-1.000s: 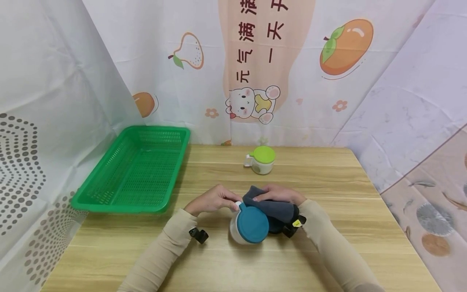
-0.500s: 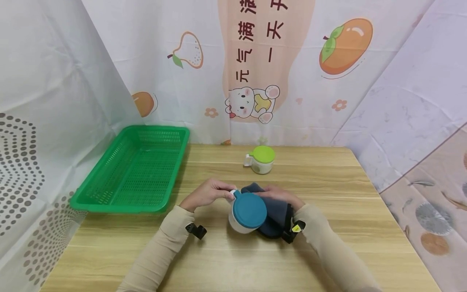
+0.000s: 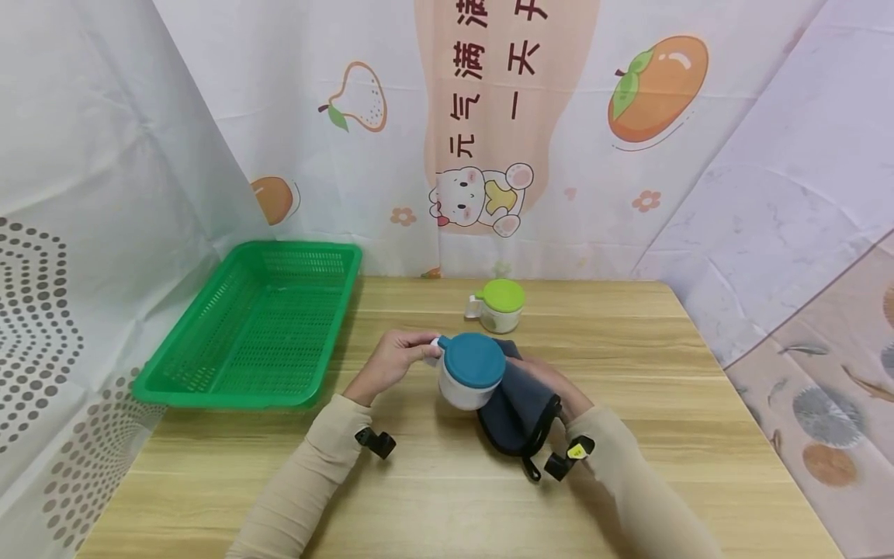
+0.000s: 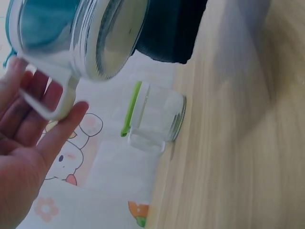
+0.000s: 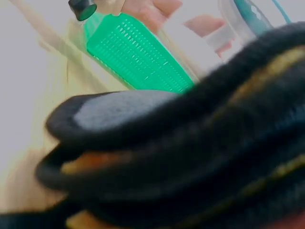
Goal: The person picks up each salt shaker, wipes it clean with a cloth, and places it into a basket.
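In the head view my left hand (image 3: pixel 394 359) pinches the white handle of a jar (image 3: pixel 469 388) with a blue lid. The left wrist view shows this jar (image 4: pixel 50 28) tilted and held off the table, thumb and fingers at its handle. My right hand (image 3: pixel 555 380) grips a folded dark grey cloth (image 3: pixel 520 400) with black edging and a small loop, against the jar's right side. Close up in the right wrist view, the cloth (image 5: pixel 124 109) covers most of that hand. Behind them a smaller jar (image 3: pixel 501 320) with a lime-green lid stands upright on the table.
A green perforated basket (image 3: pixel 317 396) sits at the left of the wooden table (image 3: pixel 447 505). Printed curtains (image 3: pixel 391 171) hang behind the table and along its sides. A small black wrist camera (image 3: pixel 377 442) is strapped to the left wrist.
The blue-lidded jar has moved up and away from me with my left hand, its lid turning more upward. The dark cloth has shifted and its lower edge with the loop now hangs out.
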`<state>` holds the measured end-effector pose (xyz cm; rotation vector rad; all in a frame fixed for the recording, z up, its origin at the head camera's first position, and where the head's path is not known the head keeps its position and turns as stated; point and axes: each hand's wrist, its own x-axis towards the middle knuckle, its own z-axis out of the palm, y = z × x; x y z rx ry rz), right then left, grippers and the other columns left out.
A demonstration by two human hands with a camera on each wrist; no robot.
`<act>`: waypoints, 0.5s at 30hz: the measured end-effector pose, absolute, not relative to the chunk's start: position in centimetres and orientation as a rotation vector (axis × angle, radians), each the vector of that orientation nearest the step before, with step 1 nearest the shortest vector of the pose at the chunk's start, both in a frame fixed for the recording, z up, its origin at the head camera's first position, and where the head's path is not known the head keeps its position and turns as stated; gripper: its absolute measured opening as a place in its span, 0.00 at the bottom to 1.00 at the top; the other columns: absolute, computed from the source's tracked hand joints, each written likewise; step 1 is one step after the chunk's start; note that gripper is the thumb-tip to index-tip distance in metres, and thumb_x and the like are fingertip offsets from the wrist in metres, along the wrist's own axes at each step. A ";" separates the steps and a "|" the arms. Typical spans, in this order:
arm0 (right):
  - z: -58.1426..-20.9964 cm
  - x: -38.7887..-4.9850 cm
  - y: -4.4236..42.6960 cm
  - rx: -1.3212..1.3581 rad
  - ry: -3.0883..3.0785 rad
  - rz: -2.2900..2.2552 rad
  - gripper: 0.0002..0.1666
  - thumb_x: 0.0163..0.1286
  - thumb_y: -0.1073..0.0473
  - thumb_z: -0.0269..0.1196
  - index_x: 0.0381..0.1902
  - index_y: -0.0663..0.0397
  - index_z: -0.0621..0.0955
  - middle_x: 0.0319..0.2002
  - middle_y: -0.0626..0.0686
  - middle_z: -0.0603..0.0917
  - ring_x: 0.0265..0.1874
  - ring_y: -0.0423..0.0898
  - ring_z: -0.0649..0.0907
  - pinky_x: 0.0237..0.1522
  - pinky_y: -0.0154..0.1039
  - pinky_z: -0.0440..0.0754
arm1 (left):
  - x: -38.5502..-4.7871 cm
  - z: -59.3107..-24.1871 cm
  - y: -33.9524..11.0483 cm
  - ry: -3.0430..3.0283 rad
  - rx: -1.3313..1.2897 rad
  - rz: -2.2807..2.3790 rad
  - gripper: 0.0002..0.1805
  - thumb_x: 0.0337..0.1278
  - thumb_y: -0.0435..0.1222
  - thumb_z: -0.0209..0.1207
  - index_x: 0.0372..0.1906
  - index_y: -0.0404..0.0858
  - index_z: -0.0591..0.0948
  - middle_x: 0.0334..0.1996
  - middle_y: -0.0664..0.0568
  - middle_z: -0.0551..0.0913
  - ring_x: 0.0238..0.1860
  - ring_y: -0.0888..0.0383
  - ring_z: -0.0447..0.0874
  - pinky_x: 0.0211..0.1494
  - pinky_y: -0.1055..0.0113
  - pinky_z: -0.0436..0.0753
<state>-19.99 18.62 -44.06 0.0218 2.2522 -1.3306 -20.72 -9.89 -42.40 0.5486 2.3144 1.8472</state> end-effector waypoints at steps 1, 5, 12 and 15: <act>-44.0 -19.9 18.7 0.045 2.236 -1.358 0.41 0.69 0.31 0.51 0.61 0.60 0.76 0.58 0.60 0.79 0.57 0.53 0.77 0.57 0.46 0.74 | -20.8 -42.5 -9.8 2.326 0.529 1.867 0.15 0.60 0.35 0.63 0.49 0.30 0.85 0.46 0.37 0.87 0.43 0.68 0.84 0.50 0.68 0.84; -44.3 -19.7 18.8 0.109 2.089 -1.561 0.40 0.69 0.31 0.53 0.57 0.62 0.76 0.44 0.52 0.83 0.42 0.44 0.81 0.45 0.37 0.79 | -20.9 -43.0 -9.3 2.379 0.455 1.939 0.15 0.60 0.34 0.63 0.49 0.31 0.85 0.46 0.37 0.86 0.41 0.67 0.84 0.49 0.66 0.85; -45.0 -19.6 18.5 0.166 1.923 -1.821 0.30 0.72 0.35 0.53 0.44 0.58 0.79 0.33 0.45 0.82 0.35 0.40 0.81 0.39 0.34 0.81 | -20.9 -43.7 -8.3 2.374 0.229 2.085 0.15 0.61 0.32 0.63 0.51 0.30 0.84 0.45 0.35 0.86 0.36 0.69 0.85 0.45 0.69 0.85; -44.8 -19.6 18.4 0.199 1.966 -1.853 0.29 0.73 0.36 0.53 0.42 0.58 0.79 0.33 0.45 0.81 0.35 0.39 0.79 0.40 0.33 0.79 | -20.9 -43.9 -7.9 2.331 0.215 2.145 0.15 0.60 0.32 0.63 0.50 0.29 0.84 0.45 0.34 0.86 0.34 0.68 0.85 0.43 0.71 0.84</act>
